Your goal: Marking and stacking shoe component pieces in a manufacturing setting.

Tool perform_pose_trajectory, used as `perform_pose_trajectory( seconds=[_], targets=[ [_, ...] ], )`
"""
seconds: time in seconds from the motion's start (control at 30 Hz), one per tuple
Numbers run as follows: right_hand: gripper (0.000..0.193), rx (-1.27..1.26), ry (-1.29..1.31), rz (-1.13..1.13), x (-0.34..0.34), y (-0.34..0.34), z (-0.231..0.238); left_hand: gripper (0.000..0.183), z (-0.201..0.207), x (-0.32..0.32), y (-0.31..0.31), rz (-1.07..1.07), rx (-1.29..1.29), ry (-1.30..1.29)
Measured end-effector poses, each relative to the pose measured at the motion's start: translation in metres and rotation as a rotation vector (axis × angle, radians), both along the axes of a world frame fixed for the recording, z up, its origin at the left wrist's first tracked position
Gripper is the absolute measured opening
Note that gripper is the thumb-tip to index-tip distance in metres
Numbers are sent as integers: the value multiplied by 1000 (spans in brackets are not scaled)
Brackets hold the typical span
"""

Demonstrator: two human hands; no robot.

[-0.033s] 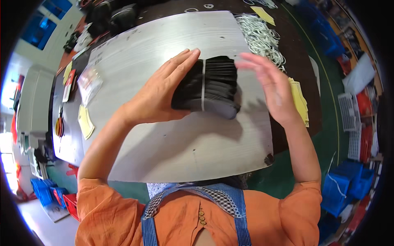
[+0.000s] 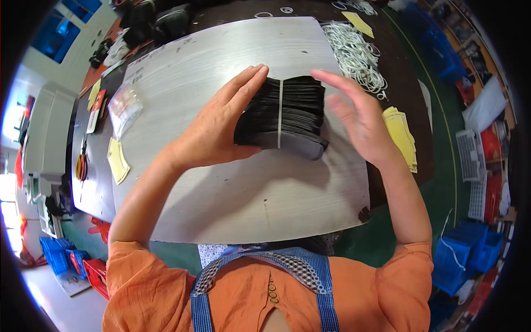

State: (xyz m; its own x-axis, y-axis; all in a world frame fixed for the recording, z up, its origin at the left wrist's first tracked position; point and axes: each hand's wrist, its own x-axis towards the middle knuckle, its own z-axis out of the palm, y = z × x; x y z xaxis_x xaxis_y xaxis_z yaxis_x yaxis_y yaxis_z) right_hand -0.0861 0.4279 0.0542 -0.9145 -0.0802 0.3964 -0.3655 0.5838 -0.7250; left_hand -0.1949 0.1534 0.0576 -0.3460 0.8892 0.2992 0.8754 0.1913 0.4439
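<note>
A thick bundle of flat black fabric-like pieces, pressed face to face, has one pale elastic band around its middle. At its left end is my left hand, fingers along the far side and thumb at the near side, gripping it. My right hand is at the right end, fingers apart and slightly blurred, with nothing in it; its index fingertip comes close to the far right corner. Whether that finger touches the bundle I cannot tell. Underneath is a pale wood-grain board.
Heaped white elastic bands lie beyond the board's right edge, with yellow card pieces nearer me. Along the left are a clear plastic bag, another yellow card and scissors. Dark bundles sit at the far left.
My right hand's fingers have come inward, nearer the bundle's right end. The left hand keeps its grip, and the whole view has shifted slightly.
</note>
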Motion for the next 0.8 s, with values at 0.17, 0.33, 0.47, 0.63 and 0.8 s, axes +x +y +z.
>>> perform_pose_trajectory(
  seconds=[0.17, 0.33, 0.47, 0.63, 0.8],
  targets=[
    [108, 658, 127, 103, -26, -46, 0, 61, -34, 43, -44, 476, 301, -327],
    [100, 619, -14, -24, -17, -57, 7, 34, -38, 84, -59, 347, 148, -1245],
    [94, 143, -138, -139, -2, -76, 12, 83, -50, 85, -34, 310, 406, -1279],
    [74, -422, -326, -45, 18, -106, 17, 91, -31, 76, -28, 219, 714, -1426],
    [15, -137, 171, -94, 23, -102, -6, 84, -36, 81, -40, 193, 699, -1485]
  ],
)
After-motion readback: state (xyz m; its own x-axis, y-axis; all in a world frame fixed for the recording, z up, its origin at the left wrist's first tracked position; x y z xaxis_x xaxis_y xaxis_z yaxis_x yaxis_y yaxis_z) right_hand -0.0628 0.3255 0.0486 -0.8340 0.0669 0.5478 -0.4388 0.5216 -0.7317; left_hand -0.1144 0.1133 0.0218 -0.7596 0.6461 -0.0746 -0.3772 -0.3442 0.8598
